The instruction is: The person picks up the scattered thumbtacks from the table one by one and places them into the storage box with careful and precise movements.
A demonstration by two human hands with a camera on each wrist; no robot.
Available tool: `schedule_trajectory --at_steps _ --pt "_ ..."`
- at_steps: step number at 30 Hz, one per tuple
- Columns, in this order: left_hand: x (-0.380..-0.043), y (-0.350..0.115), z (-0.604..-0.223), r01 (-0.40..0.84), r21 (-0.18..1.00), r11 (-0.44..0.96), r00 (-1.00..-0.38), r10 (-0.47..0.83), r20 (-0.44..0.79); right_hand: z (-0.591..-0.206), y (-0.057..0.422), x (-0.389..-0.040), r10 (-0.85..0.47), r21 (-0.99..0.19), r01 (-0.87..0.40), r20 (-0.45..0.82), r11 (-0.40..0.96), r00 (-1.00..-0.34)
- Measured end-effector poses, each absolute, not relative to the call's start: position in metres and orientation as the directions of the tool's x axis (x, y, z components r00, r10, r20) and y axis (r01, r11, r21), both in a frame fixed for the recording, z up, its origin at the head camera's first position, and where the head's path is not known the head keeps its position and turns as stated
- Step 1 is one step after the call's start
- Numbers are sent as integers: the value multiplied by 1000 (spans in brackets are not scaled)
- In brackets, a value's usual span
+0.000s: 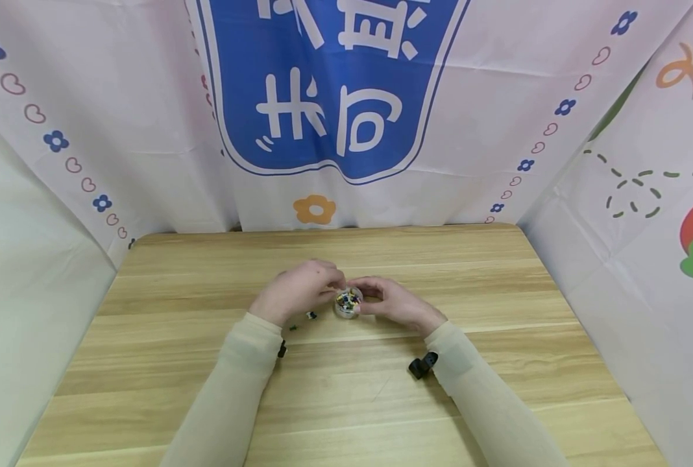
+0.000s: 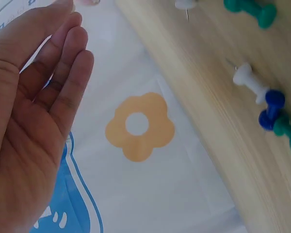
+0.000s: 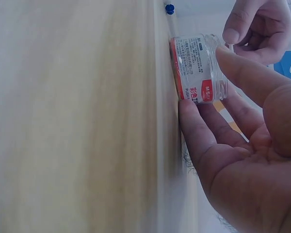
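A small clear jar of coloured push pins stands on the table with its mouth up. My right hand holds it, thumb near the rim and fingers round the side, as the right wrist view shows with the jar's printed label. Over the jar's mouth, my left hand pinches a small white push pin, mostly hidden by the fingertips. Near the left hand lie loose push pins: a white one, a blue one and a green one among them.
The wooden table reaches back to a white printed curtain with a blue emblem. White sheets hang at both sides. A black wrist camera sits at the right cuff.
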State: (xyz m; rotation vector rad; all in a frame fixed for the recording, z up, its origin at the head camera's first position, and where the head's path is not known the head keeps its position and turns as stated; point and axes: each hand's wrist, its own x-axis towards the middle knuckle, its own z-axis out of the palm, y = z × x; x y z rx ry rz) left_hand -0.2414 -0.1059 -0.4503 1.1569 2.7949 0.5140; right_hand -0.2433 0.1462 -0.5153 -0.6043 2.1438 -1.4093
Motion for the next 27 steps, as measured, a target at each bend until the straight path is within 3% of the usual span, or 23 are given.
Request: schedule_trajectory --at_steps 9,27 --pt "-241 -102 -449 704 331 629 -698 698 158 -513 145 -243 -602 -927 -94 -157 363 -783" --pt "-242 -127 -447 579 358 733 -774 632 -41 -514 146 -242 -592 -924 -48 -202 379 -780"
